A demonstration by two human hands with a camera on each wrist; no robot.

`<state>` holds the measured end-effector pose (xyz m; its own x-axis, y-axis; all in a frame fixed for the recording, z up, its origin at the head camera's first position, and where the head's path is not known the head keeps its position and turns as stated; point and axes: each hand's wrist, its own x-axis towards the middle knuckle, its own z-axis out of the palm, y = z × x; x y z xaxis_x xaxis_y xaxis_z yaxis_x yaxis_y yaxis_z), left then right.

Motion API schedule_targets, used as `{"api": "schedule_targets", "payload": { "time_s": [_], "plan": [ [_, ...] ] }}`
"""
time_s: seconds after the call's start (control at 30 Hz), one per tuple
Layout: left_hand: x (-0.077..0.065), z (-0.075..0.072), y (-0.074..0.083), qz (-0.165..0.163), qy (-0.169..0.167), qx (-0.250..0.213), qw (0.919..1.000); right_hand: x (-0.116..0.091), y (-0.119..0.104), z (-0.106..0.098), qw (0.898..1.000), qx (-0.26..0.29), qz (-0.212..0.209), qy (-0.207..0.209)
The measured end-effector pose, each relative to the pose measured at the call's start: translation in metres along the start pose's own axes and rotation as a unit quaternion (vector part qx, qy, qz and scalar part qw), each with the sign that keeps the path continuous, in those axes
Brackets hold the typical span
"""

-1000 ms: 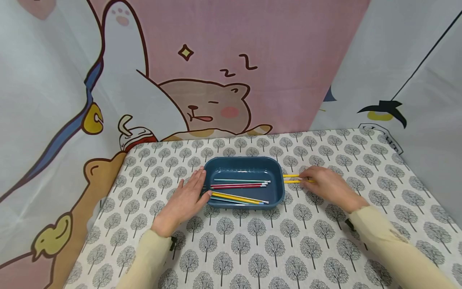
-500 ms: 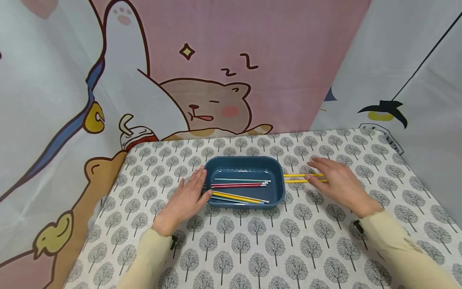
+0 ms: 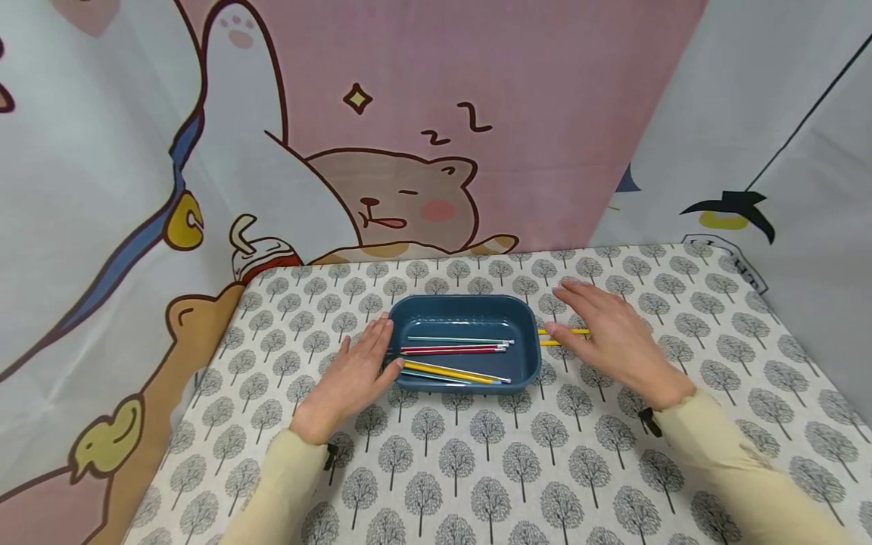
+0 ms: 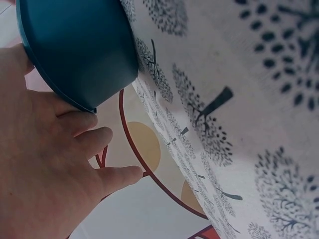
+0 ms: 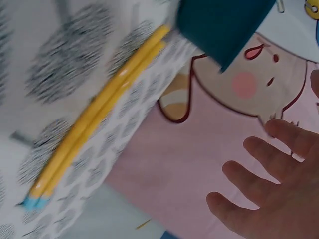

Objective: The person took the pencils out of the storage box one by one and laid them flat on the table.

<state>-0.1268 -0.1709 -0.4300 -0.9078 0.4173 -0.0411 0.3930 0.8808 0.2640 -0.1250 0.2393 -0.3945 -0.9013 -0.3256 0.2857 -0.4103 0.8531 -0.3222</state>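
Note:
A dark blue rectangular tub stands on the tree-patterned cloth. Inside it lie red pencils, yellow pencils and green ones. My left hand rests along the tub's left end, fingers extended against the rim. To the right of the tub my right hand hovers with fingers spread, holding nothing. Beneath it two yellow pencils with light blue ends lie side by side on the cloth. From the head view the hand covers part of them.
The cloth-covered table reaches to a hanging backdrop with cartoon animals behind it. Grey-white fabric hangs on the right side.
My right hand has let go of the two yellow pencils, lifted with spread fingers, and moved back left toward the tub. The left hand stays on the tub's left end.

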Motion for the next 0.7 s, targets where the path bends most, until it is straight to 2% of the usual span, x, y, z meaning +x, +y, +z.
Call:
{"api": "schedule_targets", "payload": {
  "time_s": [0.17,0.7],
  "plan": [
    [0.000,-0.001,0.000,0.000,-0.001,0.000,1.0000,0.011,-0.020,0.004,1.000,0.008,-0.029,0.006],
    [0.001,0.001,-0.001,-0.001,0.000,0.006,1.0000,0.054,-0.075,0.008,0.993,0.024,-0.103,-0.058]
  ]
}}
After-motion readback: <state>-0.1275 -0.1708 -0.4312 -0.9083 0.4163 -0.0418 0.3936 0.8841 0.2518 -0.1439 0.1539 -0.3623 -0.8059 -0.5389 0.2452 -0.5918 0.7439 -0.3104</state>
